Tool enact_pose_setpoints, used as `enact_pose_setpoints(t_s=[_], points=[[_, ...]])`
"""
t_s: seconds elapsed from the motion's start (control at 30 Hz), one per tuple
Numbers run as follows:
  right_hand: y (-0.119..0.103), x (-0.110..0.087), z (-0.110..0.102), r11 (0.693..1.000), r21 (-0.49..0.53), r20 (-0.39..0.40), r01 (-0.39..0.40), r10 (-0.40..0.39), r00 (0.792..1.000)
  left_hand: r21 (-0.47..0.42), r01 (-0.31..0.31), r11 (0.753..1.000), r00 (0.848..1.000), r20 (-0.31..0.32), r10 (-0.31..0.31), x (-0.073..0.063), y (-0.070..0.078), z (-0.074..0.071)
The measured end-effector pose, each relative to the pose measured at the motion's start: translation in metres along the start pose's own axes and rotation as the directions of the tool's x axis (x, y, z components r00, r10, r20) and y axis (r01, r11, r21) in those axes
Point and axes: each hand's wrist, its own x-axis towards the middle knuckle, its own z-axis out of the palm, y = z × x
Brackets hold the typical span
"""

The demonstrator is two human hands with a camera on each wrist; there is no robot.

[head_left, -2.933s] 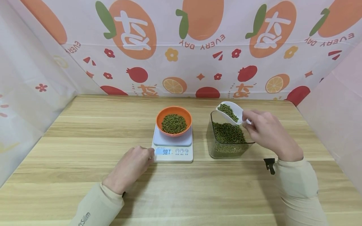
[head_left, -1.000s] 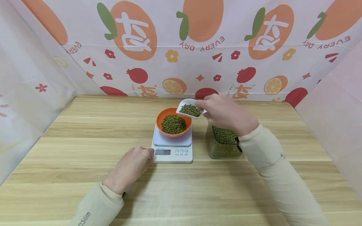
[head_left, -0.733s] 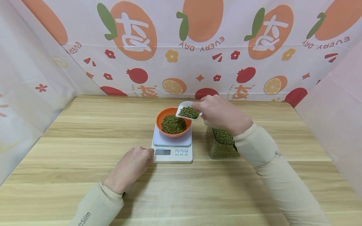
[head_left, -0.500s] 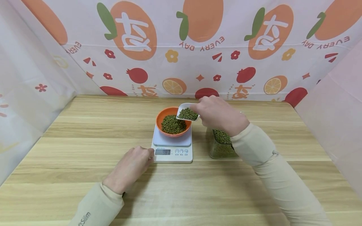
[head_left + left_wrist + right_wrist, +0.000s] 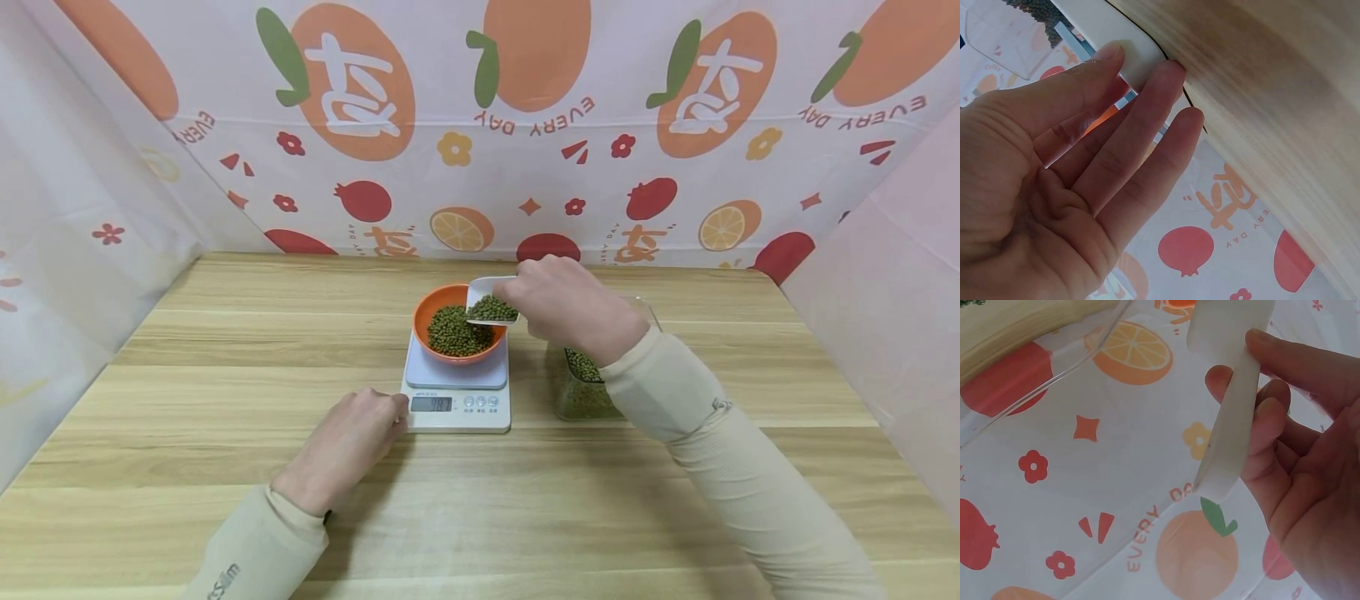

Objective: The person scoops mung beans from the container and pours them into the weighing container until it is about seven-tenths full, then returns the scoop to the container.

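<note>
My right hand (image 5: 573,304) grips the handle of a white scoop (image 5: 480,289), tilted over the right side of an orange bowl (image 5: 424,315). Green mung beans lie in the scoop's mouth, at its lip above the heap of beans (image 5: 452,333) in the bowl. Under the bowl is a white kitchen scale (image 5: 487,422) with a dim display. In the right wrist view, thumb and fingers hold the scoop handle (image 5: 1232,431). My left hand (image 5: 345,450) pinches the scale's front left corner; the left wrist view shows thumb and fingertips on its white edge (image 5: 1132,47).
A clear square container (image 5: 588,402) of mung beans stands right of the scale, partly hidden by my right forearm. The wooden table (image 5: 465,517) ends at a fruit-printed curtain (image 5: 412,179) behind, with curtains at both sides.
My right hand has carried the loaded scoop left from above the container to the bowl, then lowered and tipped it. The left hand has stayed at the scale's corner.
</note>
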Motion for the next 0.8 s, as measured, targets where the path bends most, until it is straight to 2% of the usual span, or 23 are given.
enact_pose_setpoints(t_s=[0.2, 0.43, 0.8], points=[[-0.0020, 0.0006, 0.0009, 0.999, -0.041, -0.009, 0.008, -0.008, 1.000, -0.008, 0.002, 1.000, 1.000, -0.006, -0.002, -0.0005, -0.0008, 0.0014], [-0.0034, 0.0023, 0.0015, 0.997, -0.072, -0.027, 0.016, -0.018, 0.999, 0.020, -0.029, 0.999, 0.999, -0.040, 0.030, -0.0016, -0.0035, 0.0055], [-0.0086, 0.0057, -0.0006, 0.988, -0.151, -0.036, 0.018, -0.024, 0.999, 0.013, -0.025, 1.000, 0.999, -0.020, 0.025, -0.0001, -0.0018, 0.0027]])
